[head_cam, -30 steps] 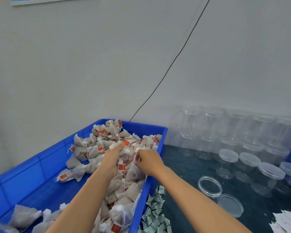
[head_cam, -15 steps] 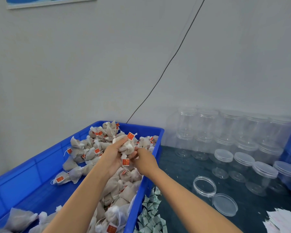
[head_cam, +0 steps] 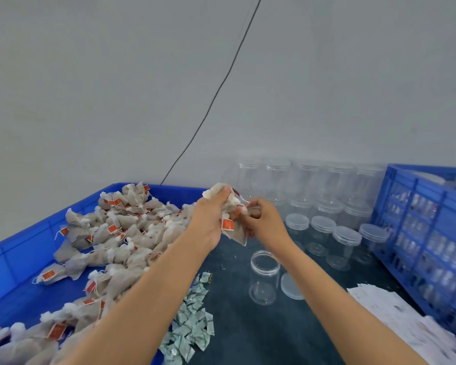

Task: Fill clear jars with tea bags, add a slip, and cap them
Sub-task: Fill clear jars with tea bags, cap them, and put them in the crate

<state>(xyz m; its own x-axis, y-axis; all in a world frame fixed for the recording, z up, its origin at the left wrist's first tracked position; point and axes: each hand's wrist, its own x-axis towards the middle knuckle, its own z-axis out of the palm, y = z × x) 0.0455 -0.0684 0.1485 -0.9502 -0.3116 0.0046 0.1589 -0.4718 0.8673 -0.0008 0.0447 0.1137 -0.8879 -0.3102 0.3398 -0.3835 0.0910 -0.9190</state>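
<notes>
Presently, the blue tray (head_cam: 16, 262) fills the left of the scene, with loose tea bags (head_cam: 121, 233) heaped across its floor; a blue slotted crate (head_cam: 419, 233) stands at the right edge; capped clear jars (head_cam: 324, 230) are ranked along the far wall between the two. Both hands are raised above the dark table (head_cam: 248, 333), just right of the tray; the left hand (head_cam: 211, 219) is clenched round a bunch of tea bags (head_cam: 234, 227) with red tags; the right hand (head_cam: 263, 222) pinches the same bunch with curled fingers. One open jar (head_cam: 264, 277) stands upright near and below the hands, its lid (head_cam: 291, 287) flat just to its right. Green-printed packets (head_cam: 192, 325) lie beside the tray's near right wall; white slips (head_cam: 406, 322) lie at the near right.
</notes>
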